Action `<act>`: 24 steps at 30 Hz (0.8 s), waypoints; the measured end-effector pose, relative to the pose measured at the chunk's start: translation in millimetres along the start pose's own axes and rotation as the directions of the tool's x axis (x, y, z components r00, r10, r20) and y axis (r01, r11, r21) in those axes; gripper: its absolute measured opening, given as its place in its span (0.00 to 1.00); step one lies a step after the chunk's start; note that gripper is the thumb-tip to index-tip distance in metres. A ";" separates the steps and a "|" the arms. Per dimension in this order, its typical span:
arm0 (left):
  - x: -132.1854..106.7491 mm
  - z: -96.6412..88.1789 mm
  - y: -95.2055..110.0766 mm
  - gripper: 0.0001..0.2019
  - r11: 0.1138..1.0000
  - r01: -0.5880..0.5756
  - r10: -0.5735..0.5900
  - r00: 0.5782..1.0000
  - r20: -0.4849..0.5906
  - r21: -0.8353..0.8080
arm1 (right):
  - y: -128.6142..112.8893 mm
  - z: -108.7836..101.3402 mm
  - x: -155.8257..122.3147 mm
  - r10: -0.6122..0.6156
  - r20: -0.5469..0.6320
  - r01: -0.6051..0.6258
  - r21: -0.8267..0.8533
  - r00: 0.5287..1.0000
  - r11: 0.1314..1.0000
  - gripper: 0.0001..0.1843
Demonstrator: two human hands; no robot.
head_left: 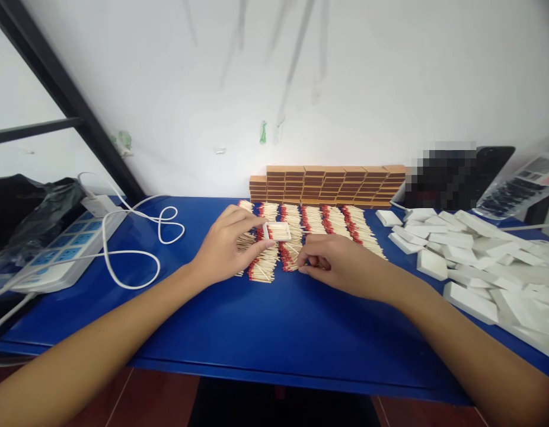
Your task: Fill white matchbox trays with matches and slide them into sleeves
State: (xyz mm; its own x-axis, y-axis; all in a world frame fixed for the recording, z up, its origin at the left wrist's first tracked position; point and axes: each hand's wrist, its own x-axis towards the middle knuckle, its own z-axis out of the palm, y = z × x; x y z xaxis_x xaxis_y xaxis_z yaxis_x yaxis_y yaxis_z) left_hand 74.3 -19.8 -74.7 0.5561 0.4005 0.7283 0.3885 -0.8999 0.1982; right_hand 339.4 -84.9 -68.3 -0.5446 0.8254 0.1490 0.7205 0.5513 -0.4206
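Note:
Rows of red-tipped matches lie spread on the blue table. My left hand holds a small white empty matchbox tray by its left end, over the matches. My right hand rests on the table just right of the tray, fingers pinched together on a few matches at the near edge of the spread.
A stacked wall of brown matchbox sleeves stands at the back against the white wall. A heap of white trays fills the right side. A power strip with white cables lies at left, beside a black bag.

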 end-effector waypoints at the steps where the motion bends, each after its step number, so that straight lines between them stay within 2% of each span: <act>1: -0.1 0.0 0.1 0.16 1.000 0.001 -0.001 1.000 0.002 -0.003 | 0.2 0.8 0.0 0.012 -0.004 -0.012 -0.001 1.000 1.000 0.05; 11: -0.6 1.2 -1.6 0.17 1.000 -0.002 0.002 1.000 0.012 0.001 | 2.9 3.3 -1.6 0.051 0.031 -0.051 0.012 0.998 0.999 0.04; 24: -0.1 1.4 -2.3 0.16 1.000 -0.014 0.014 0.999 0.041 0.007 | 1.7 1.8 -0.6 0.017 0.033 -0.017 -0.010 0.999 1.000 0.08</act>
State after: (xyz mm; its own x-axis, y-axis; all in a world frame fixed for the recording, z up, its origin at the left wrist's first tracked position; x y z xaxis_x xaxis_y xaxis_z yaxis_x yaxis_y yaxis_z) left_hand 74.4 -17.6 -76.1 0.5909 0.3950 0.7034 0.3856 -0.9042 0.1838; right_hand 340.2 -84.7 -70.7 -0.5459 0.8303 0.1119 0.7338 0.5383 -0.4144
